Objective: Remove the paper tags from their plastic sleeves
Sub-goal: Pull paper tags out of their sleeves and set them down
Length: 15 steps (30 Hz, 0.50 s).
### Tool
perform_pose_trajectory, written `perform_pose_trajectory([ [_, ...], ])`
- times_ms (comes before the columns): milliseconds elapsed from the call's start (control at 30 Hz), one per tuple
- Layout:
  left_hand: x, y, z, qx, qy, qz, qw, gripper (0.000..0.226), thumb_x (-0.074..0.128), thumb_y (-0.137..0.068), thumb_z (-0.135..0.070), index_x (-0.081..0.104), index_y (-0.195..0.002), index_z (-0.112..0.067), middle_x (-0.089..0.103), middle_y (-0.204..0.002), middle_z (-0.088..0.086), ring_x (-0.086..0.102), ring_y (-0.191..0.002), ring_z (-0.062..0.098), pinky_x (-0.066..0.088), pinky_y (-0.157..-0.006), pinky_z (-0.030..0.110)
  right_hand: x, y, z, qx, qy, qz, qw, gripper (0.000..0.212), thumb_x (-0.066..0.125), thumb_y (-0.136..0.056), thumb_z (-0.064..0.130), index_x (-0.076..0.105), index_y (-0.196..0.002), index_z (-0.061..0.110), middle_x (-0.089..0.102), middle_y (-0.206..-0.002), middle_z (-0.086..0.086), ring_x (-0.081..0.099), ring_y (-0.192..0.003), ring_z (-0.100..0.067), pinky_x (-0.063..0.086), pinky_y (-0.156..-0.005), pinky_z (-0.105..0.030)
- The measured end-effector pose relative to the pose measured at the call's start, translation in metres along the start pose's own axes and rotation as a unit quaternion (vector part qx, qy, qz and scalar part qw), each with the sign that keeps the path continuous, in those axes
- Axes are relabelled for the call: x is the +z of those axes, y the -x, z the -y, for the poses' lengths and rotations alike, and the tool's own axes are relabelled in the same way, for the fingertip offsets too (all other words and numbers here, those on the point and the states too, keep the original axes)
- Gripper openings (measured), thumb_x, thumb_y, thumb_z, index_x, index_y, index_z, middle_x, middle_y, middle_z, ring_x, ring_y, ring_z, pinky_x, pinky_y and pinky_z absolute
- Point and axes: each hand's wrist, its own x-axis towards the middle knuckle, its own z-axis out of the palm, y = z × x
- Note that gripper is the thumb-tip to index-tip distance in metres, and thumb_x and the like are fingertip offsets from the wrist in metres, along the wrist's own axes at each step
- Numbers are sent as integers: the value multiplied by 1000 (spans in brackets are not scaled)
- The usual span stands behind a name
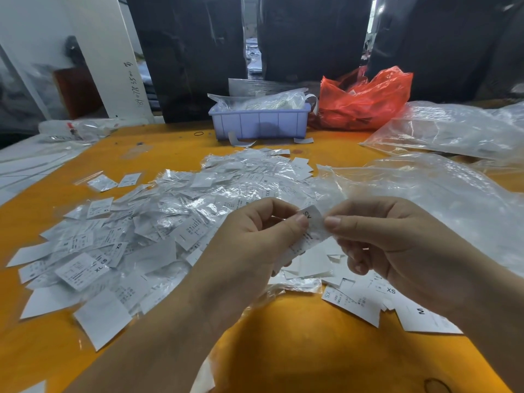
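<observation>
A white paper tag (311,231) with black print, in a clear plastic sleeve, is held up between both hands above the orange table (297,336). My left hand (255,239) pinches its left edge with thumb and fingers. My right hand (391,236) pinches its right edge, thumb on top. A wide pile of sleeved tags (158,222) covers the table to the left and behind my hands. Bare paper tags (368,299) marked XS and M lie under my right wrist.
A pale blue plastic bin (259,123) holding clear bags stands at the table's far side, beside a red plastic bag (365,100). Large clear plastic bags (448,177) lie on the right. Rubber bands (198,133) lie near the bin and at the near edge.
</observation>
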Motion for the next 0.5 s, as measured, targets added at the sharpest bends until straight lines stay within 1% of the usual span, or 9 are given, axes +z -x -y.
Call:
perform_pose_trajectory([
  [67, -1, 0, 1, -9, 4, -2, 1000, 17, 66, -75, -34, 70, -81, -18, 62, -71, 1, 47, -57, 14, 38, -50, 25, -1, -1, 0, -10, -12, -36, 999, 17, 74, -62, 28, 75, -70, 13, 49, -59, -3, 45, -51, -13, 41, -47, -22],
  [133, 0, 0, 0, -10, 5, 3, 1000, 15, 66, -75, -34, 71, -80, -20, 62, -72, 0, 48, -58, 12, 38, -51, 25, -2, -2, 0, -15, -11, -59, 998, 19, 74, -60, 31, 74, -67, 13, 47, -59, -5, 43, -50, -13, 40, -46, -21],
  [200, 0, 0, 0, -8, -3, 8, 1000, 15, 65, -76, -35, 71, -80, -23, 63, -72, -3, 49, -59, 10, 39, -52, 25, -3, -1, 0, -18, 2, -70, 997, 25, 75, -59, 35, 71, -64, 11, 45, -58, -5, 41, -49, -12, 39, -45, -20],
  [267, 0, 0, 0, -8, 0, 6, 1000, 17, 65, -76, -36, 72, -81, -22, 63, -72, -3, 50, -59, 9, 39, -53, 25, -4, -1, -1, -23, 21, -70, 997, 32, 74, -61, 37, 67, -61, 6, 45, -55, -2, 40, -48, -11, 38, -45, -21],
  [400, -2, 1, 0, -5, 0, -4, 1000, 18, 71, -78, -37, 73, -86, -20, 65, -75, -3, 52, -60, 9, 41, -53, 25, 0, -1, 2, -41, 53, -41, 997, 26, 70, -66, 37, 64, -45, 24, 44, -50, 5, 40, -47, -10, 37, -46, -24],
  [433, -2, 1, 0, -4, 0, -5, 1000, 19, 72, -80, -37, 72, -87, -20, 65, -76, -3, 52, -60, 9, 41, -54, 25, 1, -1, 2, -47, 56, -35, 997, 26, 70, -65, 37, 63, -43, 26, 44, -49, 6, 40, -47, -11, 37, -47, -25],
  [500, -1, 1, 0, -5, 5, -10, 1000, 25, 67, -77, -39, 72, -89, -17, 65, -75, -2, 51, -59, 9, 40, -53, 25, 2, -1, 2, -55, 54, -28, 997, 24, 71, -64, 35, 63, -42, 27, 44, -48, 7, 40, -47, -11, 38, -48, -26],
])
